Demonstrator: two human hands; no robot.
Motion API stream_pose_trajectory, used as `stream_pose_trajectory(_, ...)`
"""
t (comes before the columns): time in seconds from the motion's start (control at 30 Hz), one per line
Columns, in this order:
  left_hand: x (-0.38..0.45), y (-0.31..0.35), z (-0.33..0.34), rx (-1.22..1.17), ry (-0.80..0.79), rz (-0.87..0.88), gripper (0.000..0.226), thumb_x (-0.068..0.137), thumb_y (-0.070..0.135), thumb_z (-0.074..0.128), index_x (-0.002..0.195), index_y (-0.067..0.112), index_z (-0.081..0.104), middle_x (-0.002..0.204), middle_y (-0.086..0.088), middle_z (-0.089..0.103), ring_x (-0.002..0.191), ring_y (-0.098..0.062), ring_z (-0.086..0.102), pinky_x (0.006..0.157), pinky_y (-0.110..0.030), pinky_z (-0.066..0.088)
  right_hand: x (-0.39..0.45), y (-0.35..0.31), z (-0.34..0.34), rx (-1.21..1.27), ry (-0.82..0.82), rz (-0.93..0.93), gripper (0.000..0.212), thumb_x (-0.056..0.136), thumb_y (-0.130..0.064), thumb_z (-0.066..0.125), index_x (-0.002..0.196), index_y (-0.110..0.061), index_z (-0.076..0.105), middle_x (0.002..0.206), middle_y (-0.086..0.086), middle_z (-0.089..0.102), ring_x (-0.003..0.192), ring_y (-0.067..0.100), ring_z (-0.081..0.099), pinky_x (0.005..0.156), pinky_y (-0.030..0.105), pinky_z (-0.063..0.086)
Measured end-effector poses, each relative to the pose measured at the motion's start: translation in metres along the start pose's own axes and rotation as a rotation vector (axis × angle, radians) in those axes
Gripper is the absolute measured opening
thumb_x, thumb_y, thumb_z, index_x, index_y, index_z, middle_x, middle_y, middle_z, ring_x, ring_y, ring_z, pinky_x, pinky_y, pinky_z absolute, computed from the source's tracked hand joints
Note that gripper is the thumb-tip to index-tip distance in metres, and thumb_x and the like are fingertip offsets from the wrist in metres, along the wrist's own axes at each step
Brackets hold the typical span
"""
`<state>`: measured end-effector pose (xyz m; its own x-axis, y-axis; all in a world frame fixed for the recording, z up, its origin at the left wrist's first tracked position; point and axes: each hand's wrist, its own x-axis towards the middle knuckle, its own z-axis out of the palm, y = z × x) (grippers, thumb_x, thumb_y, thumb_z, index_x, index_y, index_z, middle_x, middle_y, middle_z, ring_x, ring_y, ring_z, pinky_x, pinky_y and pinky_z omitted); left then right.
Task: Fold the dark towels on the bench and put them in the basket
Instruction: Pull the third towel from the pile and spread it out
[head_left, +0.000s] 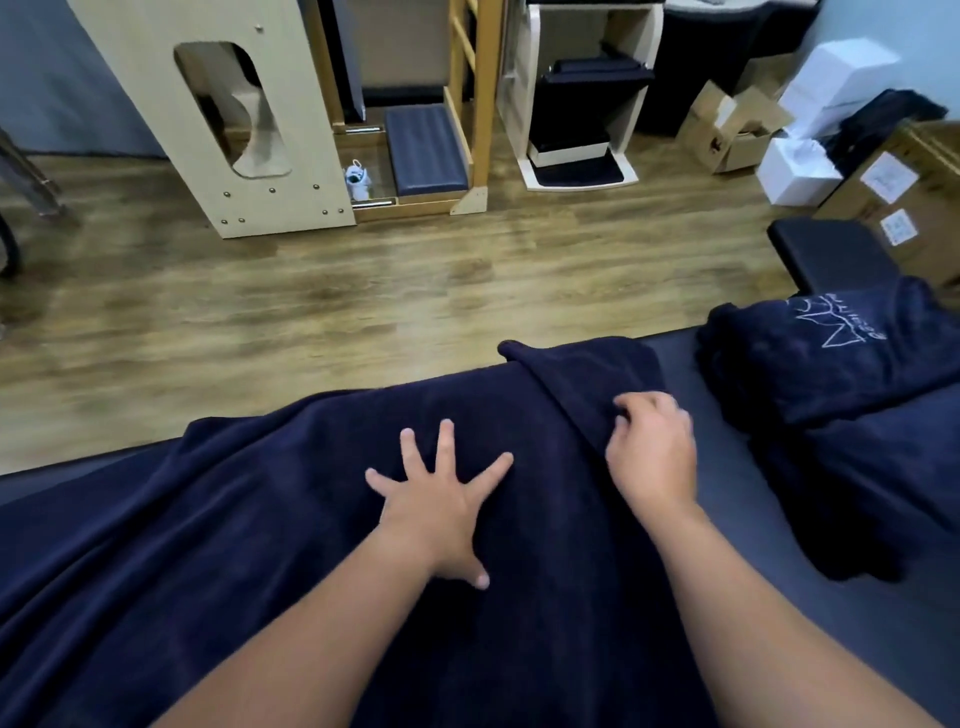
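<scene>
Soft even indoor light; wide-angle edges bend, slightly blurred.

Spread towel (260, 519): solid dark navy, no pattern. Bundled towel (810, 364), right of the spread towel: dark navy with a pale line-drawn logo. Table (727, 467) surface beneath: dark grey. Floor (363, 291) beyond the spread towel: brown wood-grain planks. Boxes (800, 171), far right of it: white.

two hands (436, 512), two dark towels (260, 519)
</scene>
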<state>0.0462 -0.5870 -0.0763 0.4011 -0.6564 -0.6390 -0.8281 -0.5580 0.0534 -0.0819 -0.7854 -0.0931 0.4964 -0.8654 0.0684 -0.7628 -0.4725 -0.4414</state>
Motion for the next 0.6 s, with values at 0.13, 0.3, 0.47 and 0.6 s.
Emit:
stream_pose_trajectory(0.13, 0.007, 0.01, -0.003, -0.003, -0.052, -0.069, 0.144, 0.062, 0.062, 0.087, 0.139, 0.061, -0.034, 0.151, -0.015, -0.051, 0.139, -0.061, -0.031, 0.103, -0.085, 0.018, -0.006, 0.032, -0.014, -0.19, -0.072, 0.409, 0.039, 0.093, -0.034, 0.064, 0.12, -0.006, 0.06, 0.121, 0.021, 0.059, 0.115, 0.042, 0.05, 0.091, 0.047, 0.045)
stream_pose_trajectory(0.3, 0.008, 0.013, -0.007, 0.0, -0.078, -0.096, 0.146, 0.061, 0.061, 0.089, 0.137, 0.063, -0.036, 0.149, -0.014, -0.053, 0.14, -0.06, -0.031, 0.104, -0.083, 0.019, -0.007, 0.027, -0.013, -0.113, -0.206, 0.351, 0.027, 0.095, -0.035, 0.061, 0.104, -0.011, 0.064, 0.11, 0.014, 0.067, 0.108, 0.038, 0.058, 0.081, 0.037, 0.047)
stream_pose_trajectory(0.47, 0.008, 0.012, -0.007, 0.006, -0.075, -0.106, 0.147, 0.059, 0.062, 0.089, 0.133, 0.066, -0.038, 0.149, -0.013, -0.053, 0.141, -0.059, -0.029, 0.105, -0.082, 0.021, 0.023, 0.058, -0.052, 0.025, 0.206, 0.533, 0.025, 0.096, -0.024, 0.06, 0.117, -0.011, 0.055, 0.121, 0.022, 0.06, 0.109, 0.047, 0.059, 0.086, 0.048, 0.048)
stream_pose_trajectory(0.6, 0.01, 0.013, -0.007, 0.014, -0.079, -0.108, 0.147, 0.06, 0.062, 0.089, 0.131, 0.066, -0.04, 0.149, -0.012, -0.053, 0.142, -0.058, -0.03, 0.104, -0.082, 0.021, 0.023, 0.076, -0.051, -0.041, 0.054, 0.435, 0.034, 0.093, -0.029, 0.066, 0.118, -0.008, 0.053, 0.12, 0.023, 0.059, 0.11, 0.045, 0.059, 0.086, 0.046, 0.048)
